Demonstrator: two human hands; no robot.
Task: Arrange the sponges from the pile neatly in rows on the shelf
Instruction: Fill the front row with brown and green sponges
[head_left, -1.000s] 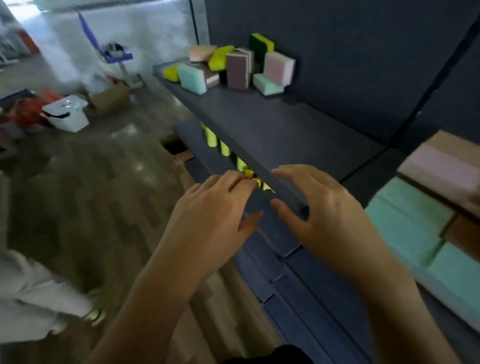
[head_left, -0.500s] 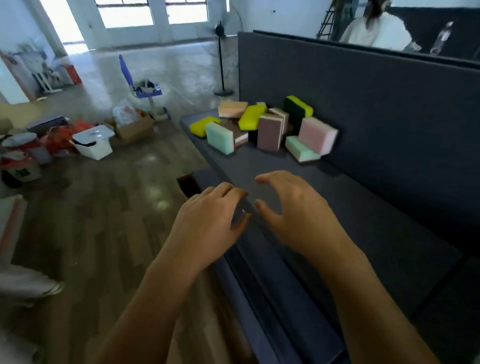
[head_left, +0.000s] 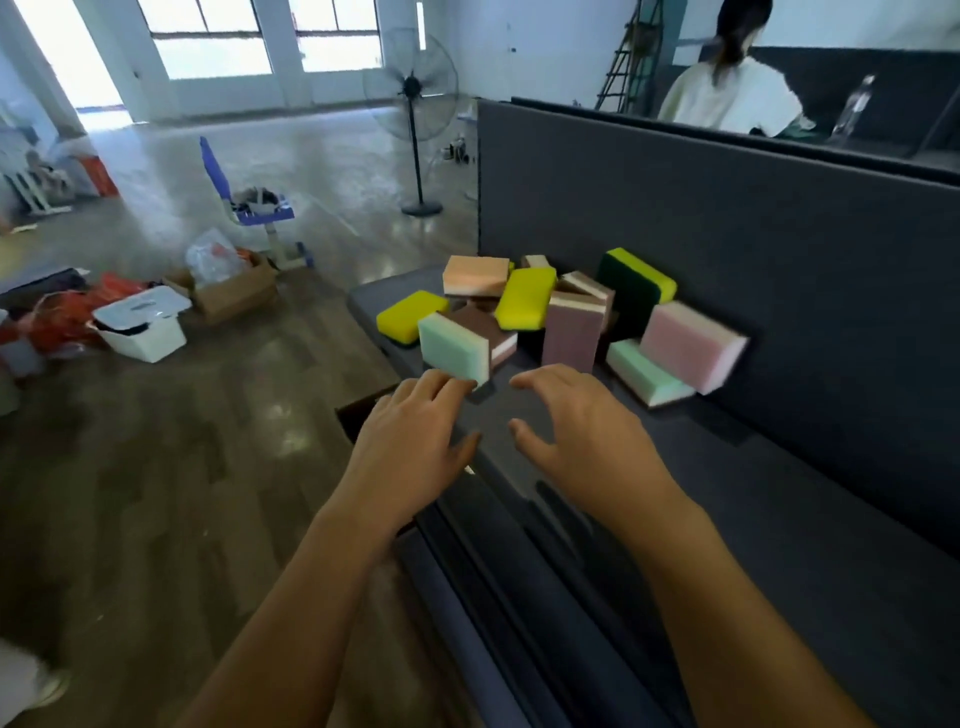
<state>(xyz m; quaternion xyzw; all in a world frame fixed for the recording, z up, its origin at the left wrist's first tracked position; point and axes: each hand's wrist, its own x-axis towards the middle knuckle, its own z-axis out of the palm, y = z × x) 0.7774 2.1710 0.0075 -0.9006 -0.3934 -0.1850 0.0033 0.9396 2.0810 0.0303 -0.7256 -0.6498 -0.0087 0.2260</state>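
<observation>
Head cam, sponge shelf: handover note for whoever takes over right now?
Left hand: empty, fingers loosely curled, fingertips at the mint-green sponge; contact unclear.
Right hand: empty, fingers spread, over the shelf, short of the pile.
Sponges: all those in view sit jumbled at the shelf's far end, some upright, some leaning.
Done: no row in view on this shelf.
Left: take sponges from the pile, probably the mint-green one first, and line them up in rows.

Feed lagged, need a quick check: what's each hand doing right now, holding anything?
Left hand: open, holding nothing, close to the mint-green sponge.
Right hand: open, fingers spread, holding nothing.
</observation>
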